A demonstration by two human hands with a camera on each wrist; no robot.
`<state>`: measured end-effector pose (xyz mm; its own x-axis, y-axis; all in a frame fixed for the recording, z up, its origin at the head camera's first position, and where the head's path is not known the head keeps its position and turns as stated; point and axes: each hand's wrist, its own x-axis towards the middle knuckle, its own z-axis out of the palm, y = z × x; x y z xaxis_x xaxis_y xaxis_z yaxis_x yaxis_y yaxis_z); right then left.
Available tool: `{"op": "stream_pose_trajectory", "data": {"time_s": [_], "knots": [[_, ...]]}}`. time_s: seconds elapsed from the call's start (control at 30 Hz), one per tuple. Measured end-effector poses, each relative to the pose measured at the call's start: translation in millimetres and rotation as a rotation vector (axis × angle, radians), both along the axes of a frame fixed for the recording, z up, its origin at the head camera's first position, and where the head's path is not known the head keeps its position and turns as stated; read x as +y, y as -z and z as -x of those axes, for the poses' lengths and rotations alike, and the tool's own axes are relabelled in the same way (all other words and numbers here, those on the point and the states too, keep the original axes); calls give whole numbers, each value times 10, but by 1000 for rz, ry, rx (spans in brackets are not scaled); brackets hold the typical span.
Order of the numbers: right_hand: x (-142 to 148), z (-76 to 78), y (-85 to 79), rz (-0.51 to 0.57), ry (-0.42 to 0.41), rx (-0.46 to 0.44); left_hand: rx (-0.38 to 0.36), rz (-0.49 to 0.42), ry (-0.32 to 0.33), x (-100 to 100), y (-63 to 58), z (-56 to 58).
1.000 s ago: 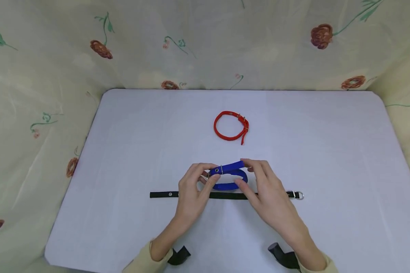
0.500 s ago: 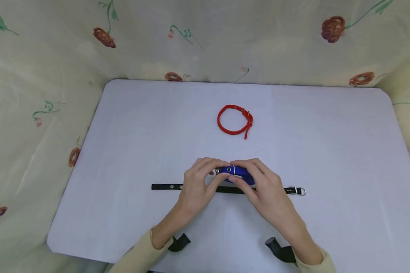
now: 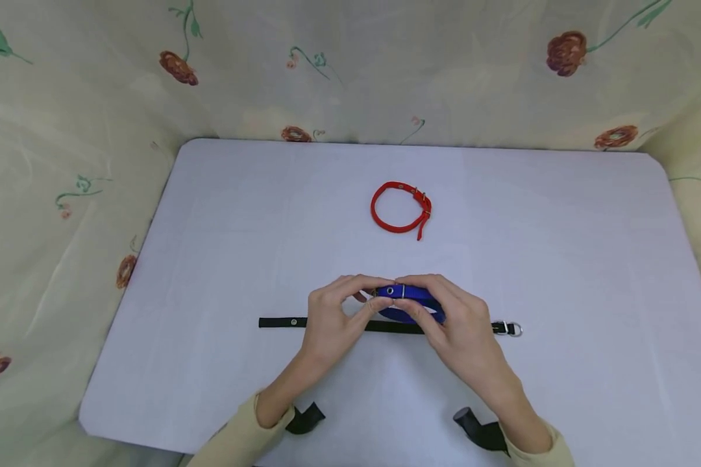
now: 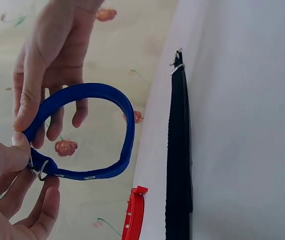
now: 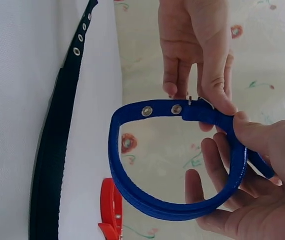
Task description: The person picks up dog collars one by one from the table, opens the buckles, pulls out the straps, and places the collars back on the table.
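A blue collar (image 3: 411,292), closed into a loop with metal eyelets and a buckle with a ring, is held up above the table by both hands. My left hand (image 3: 334,319) pinches it at the buckle end between thumb and fingers. My right hand (image 3: 463,324) pinches the band just beside, thumb in front, the two thumbs almost meeting. In the left wrist view the round loop of the blue collar (image 4: 129,130) hangs open away from the fingers. The right wrist view shows the collar's tail end passing between the right fingers (image 5: 217,160).
Beneath the hands a black collar (image 3: 394,327) lies stretched straight across the white table (image 3: 257,246), its buckle and ring at the right end. Farther back lies a red collar (image 3: 374,211), buckled into a ring. Floral cloth (image 3: 350,78) hangs behind the table.
Both hands have come together on the blue collar. The right hand slid left from the strap's tail to the buckle area, and the raised tail now lies flat along the band.
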<state>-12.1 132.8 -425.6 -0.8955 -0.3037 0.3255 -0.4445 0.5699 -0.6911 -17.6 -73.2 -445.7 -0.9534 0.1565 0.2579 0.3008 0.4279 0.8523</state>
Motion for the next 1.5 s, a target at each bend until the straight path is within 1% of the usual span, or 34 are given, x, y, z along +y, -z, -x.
{"op": "stream_pose_trajectory", "data": {"time_s": [0.07, 0.13, 0.23, 0.3, 0.37, 0.4, 0.47, 0.53, 0.6, 0.7, 0.8, 0.87, 0.93, 1.0, 1.07, 1.13, 1.23, 1.3, 1.37, 1.4, 1.5], "knots": [[13, 0, -4, 9, 10, -3, -17, -31, 2, 3, 3, 0], [24, -3, -10, 8, 25, -4, -46, -86, 10, 7, 16, -4], [37, 0, -15, 13, 49, -11, -109, -210, 30, 16, 34, -13], [42, -1, -17, 22, 68, -13, -165, -295, 36, 25, 42, -25], [42, -3, -16, 39, 80, -13, -210, -350, 37, 37, 41, -36], [42, -6, -16, 48, 84, -11, -226, -358, 37, 44, 41, -42], [41, -11, -14, 57, 88, -4, -244, -343, 43, 55, 39, -53], [44, -14, -15, 54, 85, 2, -230, -304, 63, 62, 37, -62], [52, -20, -17, 33, 79, 11, -188, -235, 93, 61, 33, -67], [68, -35, -22, 0, 55, 17, -100, -136, 124, 53, 22, -65], [77, -54, -23, -17, 33, 18, -24, -58, 121, 47, 11, -62], [74, -65, -22, -14, 24, 16, 1, -38, 104, 48, 3, -68], [68, -77, -23, -9, 23, 9, 4, -44, 81, 53, 3, -83], [63, -86, -25, -4, 31, 1, -25, -85, 57, 62, 2, -102], [60, -90, -32, 6, 41, -9, -76, -157, 38, 71, 2, -120], [58, -89, -41, 15, 54, -17, -143, -248, 27, 79, 0, -129], [60, -80, -54, 21, 67, -16, -249, -406, 29, 84, -15, -124], [64, -71, -57, 22, 69, -11, -310, -480, 31, 82, -26, -112], [68, -64, -63, 21, 71, -8, -351, -532, 32, 83, -39, -101], [67, -62, -64, 23, 70, -11, -364, -544, 30, 82, -37, -99], [59, -62, -64, 34, 60, -16, -357, -548, 33, 94, -28, -107]]}}
